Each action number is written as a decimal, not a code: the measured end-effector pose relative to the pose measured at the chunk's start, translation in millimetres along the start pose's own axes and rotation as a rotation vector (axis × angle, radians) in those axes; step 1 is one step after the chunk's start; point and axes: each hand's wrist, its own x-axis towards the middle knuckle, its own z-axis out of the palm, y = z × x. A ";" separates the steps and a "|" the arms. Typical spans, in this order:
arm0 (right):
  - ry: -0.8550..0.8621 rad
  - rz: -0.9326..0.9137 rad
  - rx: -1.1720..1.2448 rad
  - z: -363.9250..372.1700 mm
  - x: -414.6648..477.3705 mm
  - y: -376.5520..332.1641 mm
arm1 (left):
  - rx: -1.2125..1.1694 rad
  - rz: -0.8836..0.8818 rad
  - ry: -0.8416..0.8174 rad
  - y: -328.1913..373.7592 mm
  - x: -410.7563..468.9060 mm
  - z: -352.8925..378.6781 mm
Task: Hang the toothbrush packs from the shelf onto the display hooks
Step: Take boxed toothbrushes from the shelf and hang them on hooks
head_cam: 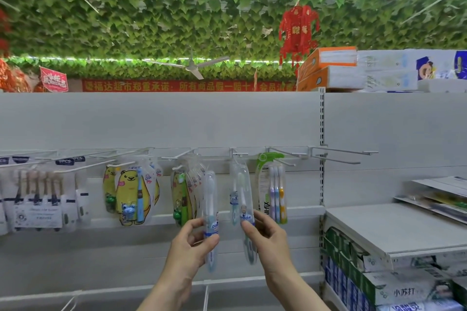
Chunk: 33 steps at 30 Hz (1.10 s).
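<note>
Head view: each hand holds one clear toothbrush pack in front of the hook rail.
From the left, multi-brush packs (38, 197) are cut off by the frame edge, then bear packs (130, 192). The left hand (192, 242) curls round a clear pack (210, 197), upright, its top blurred against hung packs behind. The right hand (267, 235) pinches a second clear pack (243, 194) below a hook (236, 153); whether it hangs there I cannot tell. Farther right are empty hooks (341, 150) and a shelf (394, 227).
</note>
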 end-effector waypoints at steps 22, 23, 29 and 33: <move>0.040 0.193 -0.007 6.3 75.9 55.4 | 0.018 0.011 -0.011 -11.6 26.5 9.2; 0.042 0.203 -0.007 7.5 83.3 59.5 | 0.021 0.011 -0.012 -12.2 30.0 8.8; 0.035 0.227 -0.023 9.6 118.5 76.2 | 0.022 0.007 -0.001 -15.7 48.0 8.0; 0.032 0.232 -0.025 9.3 126.2 81.0 | 0.021 -0.001 -0.003 -16.9 52.6 6.6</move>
